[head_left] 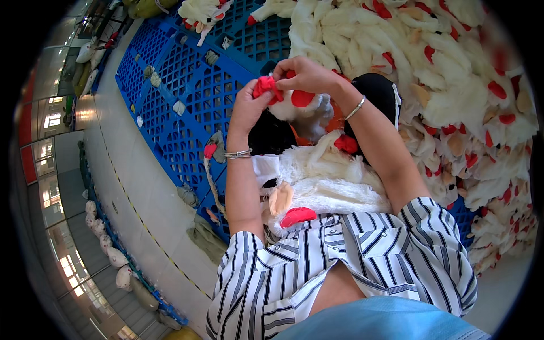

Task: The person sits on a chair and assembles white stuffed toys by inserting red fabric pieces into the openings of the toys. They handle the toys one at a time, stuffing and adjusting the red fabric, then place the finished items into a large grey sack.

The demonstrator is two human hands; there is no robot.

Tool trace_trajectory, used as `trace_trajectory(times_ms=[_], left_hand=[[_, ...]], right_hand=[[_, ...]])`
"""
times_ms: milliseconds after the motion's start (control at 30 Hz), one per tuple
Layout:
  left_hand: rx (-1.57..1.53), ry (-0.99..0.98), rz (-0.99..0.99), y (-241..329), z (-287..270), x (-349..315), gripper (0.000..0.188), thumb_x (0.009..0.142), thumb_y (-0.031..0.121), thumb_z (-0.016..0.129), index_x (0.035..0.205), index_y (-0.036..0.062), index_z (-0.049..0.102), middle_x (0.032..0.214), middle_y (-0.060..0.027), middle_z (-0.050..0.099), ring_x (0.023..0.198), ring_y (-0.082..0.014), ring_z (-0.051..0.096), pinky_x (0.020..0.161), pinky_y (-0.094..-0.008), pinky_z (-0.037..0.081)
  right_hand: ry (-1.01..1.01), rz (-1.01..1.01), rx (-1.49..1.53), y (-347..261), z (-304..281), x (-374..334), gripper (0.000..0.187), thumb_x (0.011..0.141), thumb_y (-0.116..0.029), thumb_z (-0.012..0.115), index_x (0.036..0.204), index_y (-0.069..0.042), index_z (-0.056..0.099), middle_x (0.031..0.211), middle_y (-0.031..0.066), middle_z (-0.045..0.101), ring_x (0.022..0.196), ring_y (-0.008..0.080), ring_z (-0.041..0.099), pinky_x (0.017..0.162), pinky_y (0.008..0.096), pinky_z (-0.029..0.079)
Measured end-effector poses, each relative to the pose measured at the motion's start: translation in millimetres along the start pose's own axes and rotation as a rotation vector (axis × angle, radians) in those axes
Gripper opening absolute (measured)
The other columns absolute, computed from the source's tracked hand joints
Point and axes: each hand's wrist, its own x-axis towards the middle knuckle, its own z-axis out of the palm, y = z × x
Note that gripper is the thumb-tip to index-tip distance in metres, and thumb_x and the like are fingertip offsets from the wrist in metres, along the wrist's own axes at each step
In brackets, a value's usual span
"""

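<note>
Both hands are raised together in front of me, over the blue plastic pallet. My left hand (247,111) is closed, pinching a bunched red fabric piece (266,88) between thumb and fingers. From the other side my right hand (303,75) has its fingertips pinched at the top of the same red piece. Below the right hand hangs a white plush toy skin (296,115) with red patches, partly hidden by the hand. Across my lap lie limp white plush skins (334,187) with a red patch (298,216) and a peach-coloured patch (281,198).
A large heap of white plush skins (391,51) with red parts fills the right side. The blue pallet (161,110) spreads out to the left and ahead. A pale floor (122,164) with a striped line lies beyond it. Stuffed white sacks (117,257) line the far left.
</note>
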Motion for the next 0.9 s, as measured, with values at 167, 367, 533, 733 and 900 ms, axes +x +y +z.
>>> trace_trajectory(times_ms=[167,367,533,733,900], left_hand=[[0.254,-0.126,0.06,-10.0,-20.7,-9.4,0.026,0.096,0.019,0.06,0.118,0.005,0.063,0.1,-0.0008,0.067,0.089,-0.0089,0.061,0.079,-0.0254,0.05],[-0.658,0.675,0.334,9.4,-90.7,-25.8,0.043,0.104,0.037,0.037,0.115,0.0053,0.063,0.116,-0.012,0.067,0.103,-0.028,0.066,0.093,-0.0447,0.051],[-0.655,0.521,0.376,41.8,-71.2,-35.8,0.051,0.104,0.043,0.035,0.116,0.0017,0.062,0.117,-0.0148,0.066,0.106,-0.0303,0.065,0.096,-0.0477,0.05],[-0.433,0.128,0.26,50.2,21.0,-18.7,0.04,0.103,0.033,0.049,0.118,-0.002,0.061,0.104,-0.011,0.07,0.089,-0.0172,0.068,0.078,-0.0284,0.054],[-0.489,-0.043,0.226,58.3,19.9,-16.3,0.037,0.103,0.031,0.047,0.126,0.0028,0.055,0.117,-0.0114,0.067,0.095,-0.0192,0.068,0.072,-0.0284,0.057]], right_hand=[[0.157,-0.035,-0.096,6.3,-37.9,-7.8,0.013,0.083,-0.014,0.065,0.083,-0.002,0.064,0.076,-0.0009,0.061,0.072,0.0073,0.055,0.068,0.0228,0.047],[0.663,0.047,-0.049,30.0,-84.5,-9.1,0.031,0.085,-0.028,0.07,0.086,0.003,0.068,0.068,0.0021,0.061,0.064,0.0089,0.053,0.06,0.027,0.047],[0.39,-0.012,-0.123,25.5,-68.5,-15.0,0.037,0.087,-0.034,0.071,0.1,0.001,0.067,0.085,0.0031,0.066,0.075,0.01,0.058,0.064,0.0263,0.048],[-0.053,-0.405,-0.311,1.6,43.6,-26.7,0.026,0.078,-0.023,0.071,0.1,-0.008,0.067,0.084,0.0109,0.068,0.082,0.0249,0.065,0.073,0.0381,0.051],[-0.062,0.087,-0.1,33.0,-11.7,9.4,0.047,0.066,-0.008,0.077,0.112,-0.011,0.067,0.089,0.0091,0.067,0.084,0.0211,0.066,0.074,0.0343,0.053]])
